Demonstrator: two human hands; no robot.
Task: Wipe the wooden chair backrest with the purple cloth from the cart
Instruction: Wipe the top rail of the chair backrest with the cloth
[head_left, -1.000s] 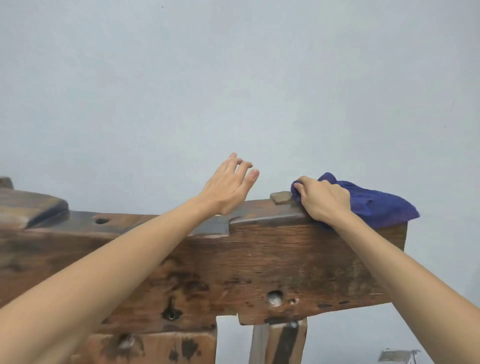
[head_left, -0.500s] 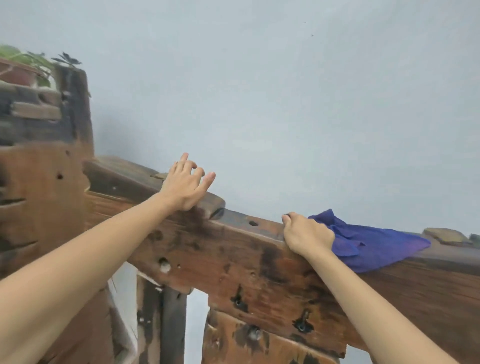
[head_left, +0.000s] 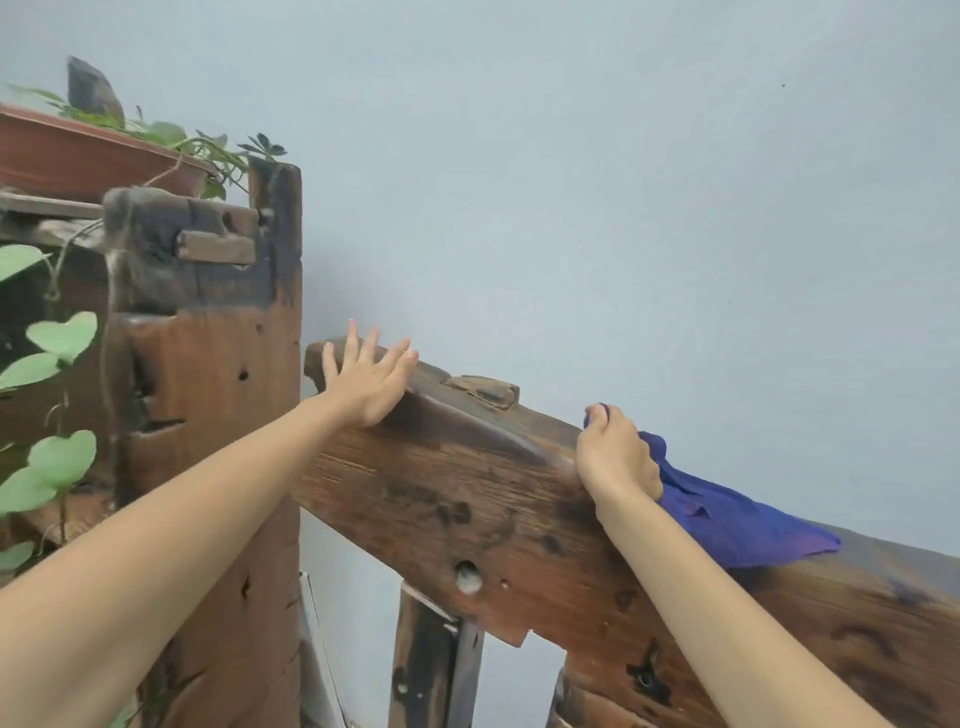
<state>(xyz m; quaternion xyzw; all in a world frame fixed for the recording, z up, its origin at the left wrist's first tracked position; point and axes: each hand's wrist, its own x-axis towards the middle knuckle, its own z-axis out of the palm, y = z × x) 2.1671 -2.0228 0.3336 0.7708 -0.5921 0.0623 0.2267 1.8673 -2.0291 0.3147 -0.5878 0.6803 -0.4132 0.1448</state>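
The wooden chair backrest (head_left: 467, 499) is a thick, dark-stained beam that slopes down from centre left to the lower right. My right hand (head_left: 615, 457) grips the purple cloth (head_left: 727, 519) and presses it on the beam's top edge; the cloth trails to the right behind the hand. My left hand (head_left: 369, 382) lies flat with fingers spread on the beam's left end, holding nothing. A small wooden peg (head_left: 485, 389) sticks up from the top edge between my two hands.
A tall wooden post (head_left: 218, 415) stands directly left of the backrest. A reddish planter (head_left: 88, 156) with trailing green leaves (head_left: 57, 343) sits on a shelf at the upper left. A plain pale wall (head_left: 623, 182) is behind. Vertical slats (head_left: 431, 670) run below the beam.
The view has swung left, bringing the post and planter into sight. My right hand has slid the cloth leftward along the top edge, and my left hand has moved to the beam's left end.
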